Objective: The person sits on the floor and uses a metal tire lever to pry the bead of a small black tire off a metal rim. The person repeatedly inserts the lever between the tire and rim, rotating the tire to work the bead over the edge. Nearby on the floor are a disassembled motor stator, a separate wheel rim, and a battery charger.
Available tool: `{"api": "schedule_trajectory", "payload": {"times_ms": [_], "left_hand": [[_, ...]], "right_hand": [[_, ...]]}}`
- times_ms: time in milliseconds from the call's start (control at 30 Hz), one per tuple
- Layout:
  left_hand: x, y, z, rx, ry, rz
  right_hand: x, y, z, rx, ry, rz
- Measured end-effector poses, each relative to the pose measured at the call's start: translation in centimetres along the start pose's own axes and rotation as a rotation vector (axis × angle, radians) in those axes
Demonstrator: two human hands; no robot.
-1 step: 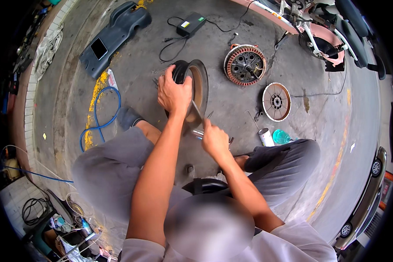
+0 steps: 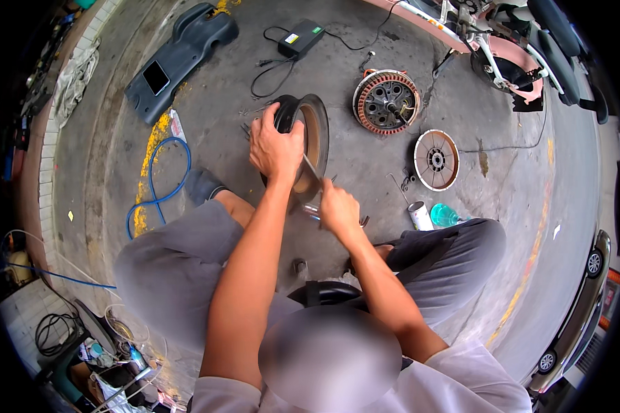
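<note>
A small wheel with a black tyre and a tan metal rim stands upright on the concrete floor between my knees. My left hand grips the top of the tyre. My right hand sits just below and to the right of the wheel and holds a thin metal tool. The tool's shaft slants up against the lower edge of the rim. A few small metal tools lie on the floor under my right hand.
A hub motor core and a round cover plate lie to the right. A white can and a teal bottle stand by my right knee. A black charger, dark panel, blue hose and pink scooter surround them.
</note>
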State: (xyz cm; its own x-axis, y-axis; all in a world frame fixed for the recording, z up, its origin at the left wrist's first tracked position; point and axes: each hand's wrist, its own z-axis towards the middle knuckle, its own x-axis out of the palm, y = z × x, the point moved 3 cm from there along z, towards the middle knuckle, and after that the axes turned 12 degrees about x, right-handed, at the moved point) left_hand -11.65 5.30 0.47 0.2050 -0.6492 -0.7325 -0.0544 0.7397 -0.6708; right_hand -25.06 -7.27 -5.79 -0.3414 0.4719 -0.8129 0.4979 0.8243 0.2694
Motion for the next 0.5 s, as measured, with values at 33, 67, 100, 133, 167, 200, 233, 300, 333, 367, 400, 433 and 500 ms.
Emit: {"api": "schedule_trajectory", "payload": {"times_ms": [33,67,100,133,167,200,233,300,333,367,400,433,500], "left_hand": [[0.0,0.1,-0.2,0.005,0.018,0.000],[0.0,0.3,-0.4,-0.002,0.024,0.005],[-0.4,1.0,-0.4,-0.018,0.016,0.017],[-0.5,1.2,0.0,-0.028,0.008,0.016],[-0.5,1.2,0.6,-0.034,-0.005,0.011],[-0.5,1.5,0.9,-0.057,-0.029,-0.004],[-0.6,1.5,1.0,-0.072,-0.028,0.003],[-0.7,1.2,1.1,-0.103,-0.013,0.017],[-0.3,1.0,0.9,-0.074,-0.048,0.013],[0.4,0.4,0.8,-0.055,-0.035,0.005],[0.4,0.6,0.6,-0.048,-0.035,0.012],[0.4,0.7,0.4,-0.041,-0.034,0.018],[0.2,1.4,0.4,-0.070,-0.028,0.019]], "right_hand": [[-0.1,0.2,1.3,0.011,0.021,0.020],[0.2,0.0,0.9,0.002,0.045,0.004],[-0.6,0.8,0.0,-0.025,0.074,-0.016],[-1.8,1.5,-0.8,-0.046,0.089,-0.040],[-1.9,1.6,-3.2,-0.076,0.050,-0.081],[-2.0,1.6,-5.4,-0.102,0.031,-0.111],[-2.0,1.5,-7.1,-0.122,0.027,-0.138],[-1.3,1.5,-5.7,-0.088,0.019,-0.119],[0.0,0.7,-2.9,-0.081,-0.019,-0.088],[0.7,0.0,0.0,-0.073,-0.069,-0.056],[0.6,0.8,1.1,-0.093,-0.098,-0.058],[0.8,0.7,0.7,-0.103,-0.075,-0.070],[0.6,0.9,-1.3,-0.135,-0.030,-0.095]]}}
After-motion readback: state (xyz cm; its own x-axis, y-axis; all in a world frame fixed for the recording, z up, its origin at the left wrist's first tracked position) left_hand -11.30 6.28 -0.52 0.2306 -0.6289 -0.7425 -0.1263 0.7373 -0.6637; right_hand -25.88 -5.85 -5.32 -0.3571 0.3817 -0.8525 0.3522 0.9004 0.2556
